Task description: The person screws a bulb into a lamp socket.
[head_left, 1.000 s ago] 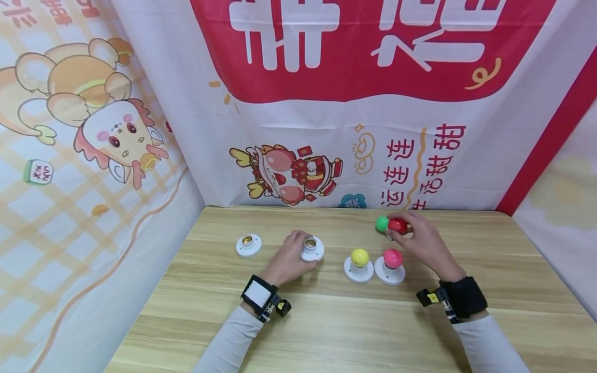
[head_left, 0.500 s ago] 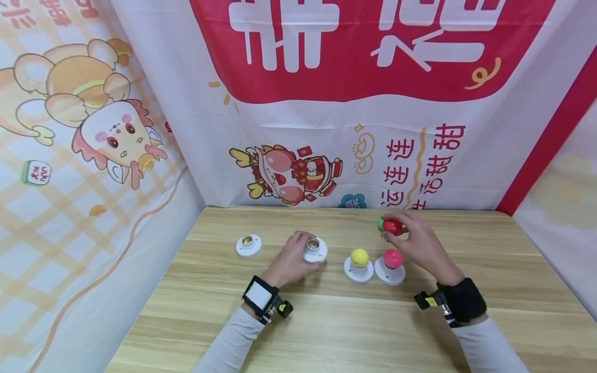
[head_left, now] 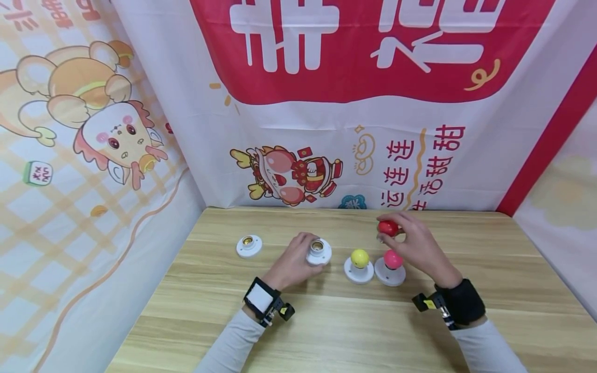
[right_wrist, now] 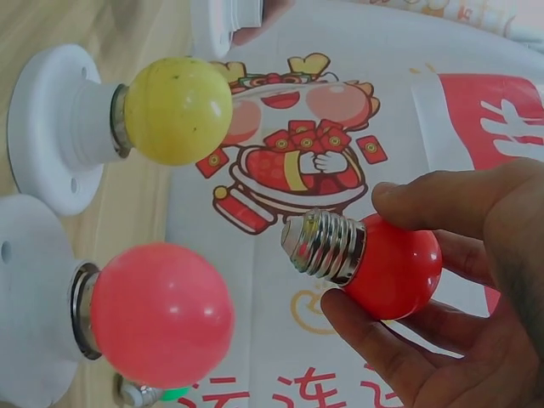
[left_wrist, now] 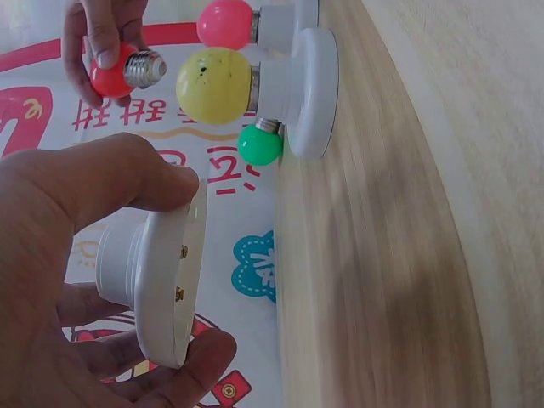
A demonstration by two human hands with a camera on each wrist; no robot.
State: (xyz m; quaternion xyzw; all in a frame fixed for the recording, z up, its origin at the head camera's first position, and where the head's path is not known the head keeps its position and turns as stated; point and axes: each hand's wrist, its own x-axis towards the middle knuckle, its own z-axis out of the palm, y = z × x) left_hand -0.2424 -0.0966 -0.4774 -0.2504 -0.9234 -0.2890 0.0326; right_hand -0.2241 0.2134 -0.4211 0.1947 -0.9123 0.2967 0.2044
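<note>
My left hand (head_left: pixel 296 261) grips a round white lamp socket (head_left: pixel 319 252) by its rim, the thumb on one side and fingers on the other. In the left wrist view the base of this lamp socket (left_wrist: pixel 166 280) is lifted off the table, its underside with brass screws showing. My right hand (head_left: pixel 415 241) pinches a red light bulb (head_left: pixel 387 228) by its globe. Seen from the right wrist, the bulb's metal screw base (right_wrist: pixel 327 246) points away from the palm, free of the fingers. Near that hand, a yellow bulb (head_left: pixel 359 258) and a pink bulb (head_left: pixel 393 258) stand in white sockets.
Another white socket (head_left: pixel 249 246) with no bulb sits at the table's left. A green bulb (left_wrist: pixel 260 144) lies behind the yellow one, hidden in the head view by the right hand. A printed cloth (head_left: pixel 298 119) hangs along the wooden table's (head_left: pixel 345 331) back edge.
My left hand has shifted slightly right with the socket. My right hand has moved a little left with the red bulb, which now covers the green bulb in the head view.
</note>
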